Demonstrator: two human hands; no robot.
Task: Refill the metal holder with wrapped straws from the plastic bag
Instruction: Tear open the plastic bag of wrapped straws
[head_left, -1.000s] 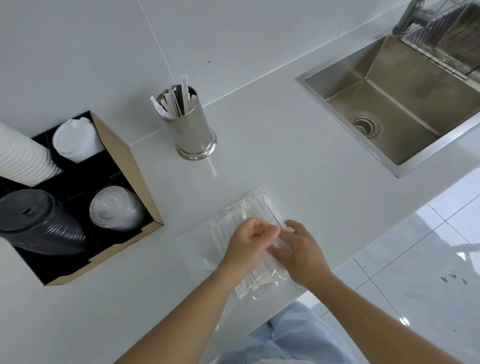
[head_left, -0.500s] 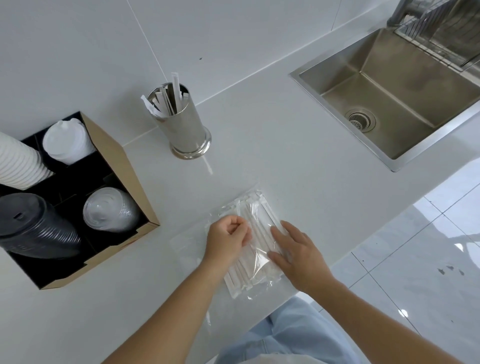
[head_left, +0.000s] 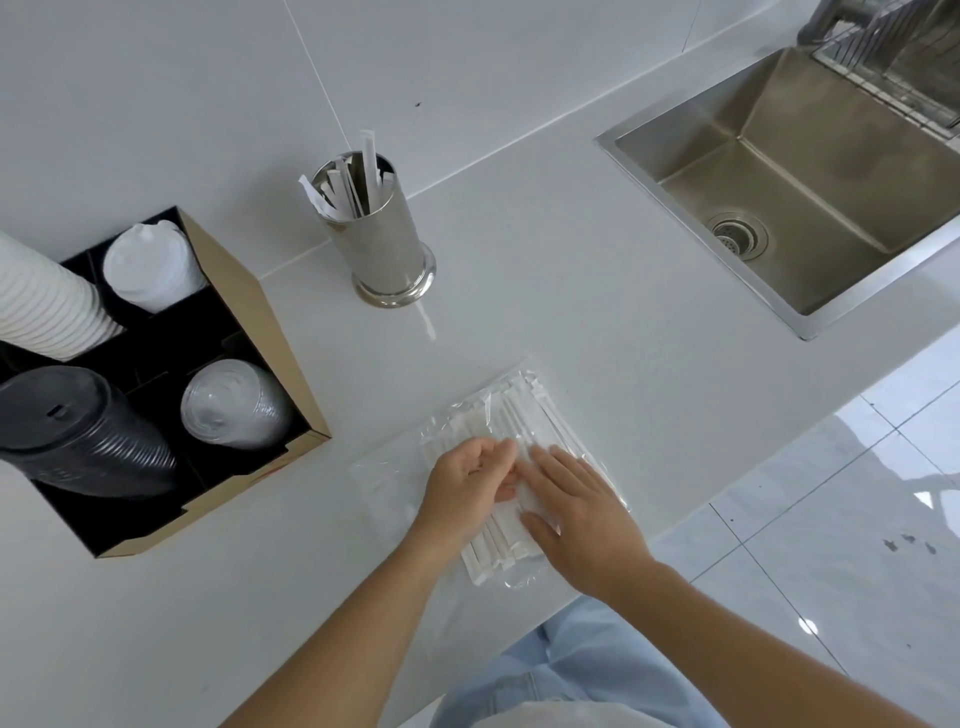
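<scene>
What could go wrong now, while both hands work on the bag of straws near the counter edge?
1. The plastic bag lies close to the counter edge; a strong pull by the left hand or right hand might slide it off, and straws could fall to the floor.
2. The metal holder is tall and narrow, with straws leaning out; a careless push while refilling may tip it.
3. One loose straw already lies beside the holder and could be swept away.
</scene>
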